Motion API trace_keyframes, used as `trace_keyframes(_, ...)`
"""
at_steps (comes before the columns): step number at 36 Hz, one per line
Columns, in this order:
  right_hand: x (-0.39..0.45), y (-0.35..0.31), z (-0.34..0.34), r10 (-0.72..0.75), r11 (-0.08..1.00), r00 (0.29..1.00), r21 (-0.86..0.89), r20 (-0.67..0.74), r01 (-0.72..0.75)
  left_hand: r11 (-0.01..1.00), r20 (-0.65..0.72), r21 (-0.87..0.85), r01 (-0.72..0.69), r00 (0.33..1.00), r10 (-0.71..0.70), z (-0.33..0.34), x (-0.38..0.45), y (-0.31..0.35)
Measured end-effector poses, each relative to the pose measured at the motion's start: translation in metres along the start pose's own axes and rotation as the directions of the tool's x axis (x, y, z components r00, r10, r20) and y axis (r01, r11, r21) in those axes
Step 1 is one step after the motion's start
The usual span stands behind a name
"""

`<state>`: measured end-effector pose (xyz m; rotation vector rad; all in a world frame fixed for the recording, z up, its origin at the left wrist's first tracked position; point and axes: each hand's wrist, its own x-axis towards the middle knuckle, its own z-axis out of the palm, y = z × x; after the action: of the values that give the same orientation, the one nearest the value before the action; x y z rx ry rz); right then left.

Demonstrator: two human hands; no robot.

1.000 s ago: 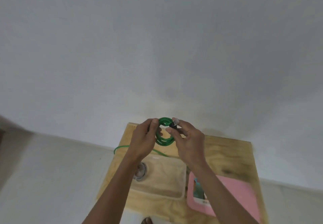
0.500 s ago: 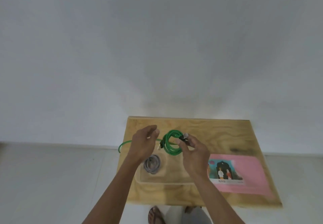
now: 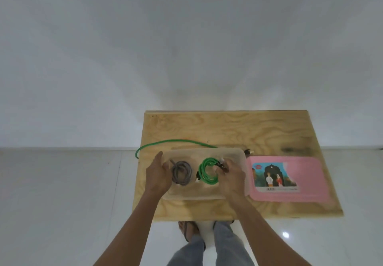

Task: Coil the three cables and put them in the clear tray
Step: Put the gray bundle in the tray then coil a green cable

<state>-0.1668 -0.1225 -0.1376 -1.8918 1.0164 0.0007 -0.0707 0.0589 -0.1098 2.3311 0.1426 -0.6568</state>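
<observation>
Inside clear tray [image 3: 236, 154]: grey coil [image 3: 182, 172], green coil [image 3: 207, 173].

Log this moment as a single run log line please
stage: second coil going into tray | right hand: holds green coil | left hand: at tray edge | grey coil: in tray | loose green cable: uncoiled on table

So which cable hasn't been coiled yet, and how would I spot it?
Start at the plywood table and find the clear tray beside the pink lid. Just behind the tray's far edge runs the loose green cable, curving off the table's left side. Unlike the grey coil and green coil in the tray, it lies stretched out, not looped.
</observation>
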Motion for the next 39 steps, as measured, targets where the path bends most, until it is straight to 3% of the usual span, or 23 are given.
trace_keyframes(10, 0.020, 0.007, 0.033, 0.079, 0.983, 0.992, 0.155, 0.102, -0.095, 1.000, -0.008, -0.022, 0.022, 1.000, -0.022, 0.003, 0.002, -0.002)
trace_keyframes(17, 0.022, 0.007, 0.042, 0.026, 0.993, 0.998, 0.110, 0.054, -0.032, 0.998, -0.004, -0.049, 0.037, 0.999, -0.037, 0.003, 0.002, -0.002)
trace_keyframes(25, 0.023, 0.006, 0.041, 0.008, 0.999, 0.991, 0.049, 0.133, -0.015, 0.998, -0.004, -0.056, 0.043, 0.999, -0.044, 0.003, 0.000, 0.000)
trace_keyframes(32, 0.021, 0.011, 0.038, 0.054, 0.993, 0.988, 0.092, 0.148, -0.069, 0.997, -0.001, -0.060, 0.042, 0.999, -0.042, 0.000, 0.000, 0.001)
trace_keyframes(39, 0.018, 0.011, 0.028, 0.086, 0.976, 0.961, 0.173, 0.264, -0.135, 0.998, 0.005, -0.053, 0.044, 0.999, -0.044, 0.000, -0.001, 0.002)
